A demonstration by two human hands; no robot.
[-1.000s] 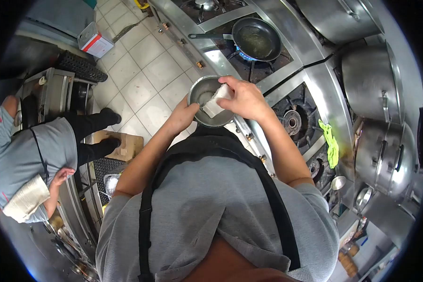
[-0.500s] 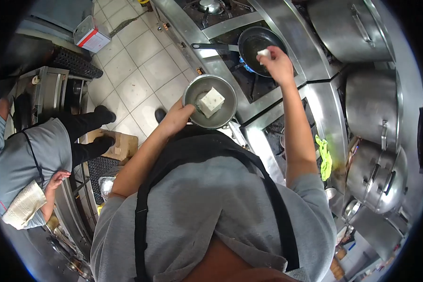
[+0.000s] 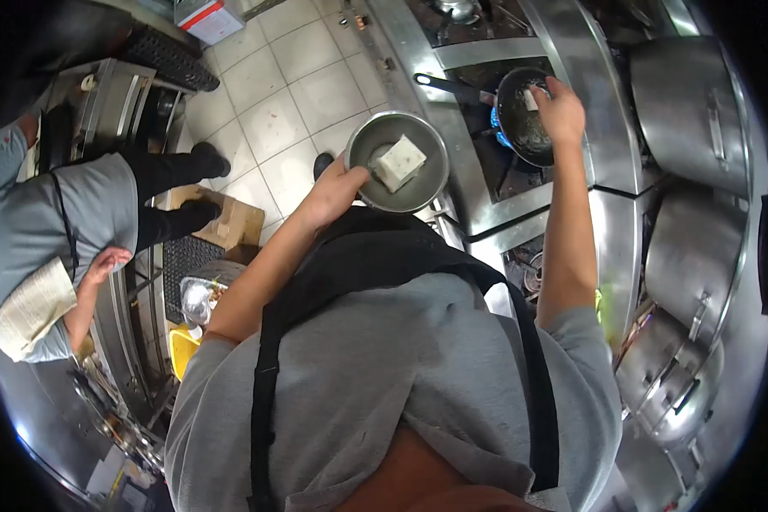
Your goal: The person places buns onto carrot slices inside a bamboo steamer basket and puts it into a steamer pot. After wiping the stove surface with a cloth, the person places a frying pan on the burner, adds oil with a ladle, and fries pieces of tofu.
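Note:
My left hand (image 3: pixel 337 194) grips the rim of a round metal bowl (image 3: pixel 439 175), thumb over the inside edge. In the bowl lie pale, speckled white blocks (image 3: pixel 400 162) that look like tofu or white cheese; I cannot tell which. My right hand (image 3: pixel 563 113) is over a black frying pan (image 3: pixel 510 136), its fingers pinched on a smaller white piece (image 3: pixel 531 101) of the same look, low in the pan. Bubbling liquid, seemingly oil, covers the pan's bottom. The pan's handle (image 3: pixel 444 83) points left, and a blue flame (image 3: pixel 497 125) burns beneath it.
Large steel pots (image 3: pixel 687 111) stand along the right side behind the stove. Another person (image 3: pixel 85 213) in grey and black is at the left, a folded cloth (image 3: pixel 34 309) over the arm. A cardboard box (image 3: pixel 235 224) sits on the tiled floor (image 3: pixel 269 119).
My right hand has lowered the white piece into the pan, where the liquid now bubbles. The bowl stays in my left hand. The whole view has shifted, with the stove further right.

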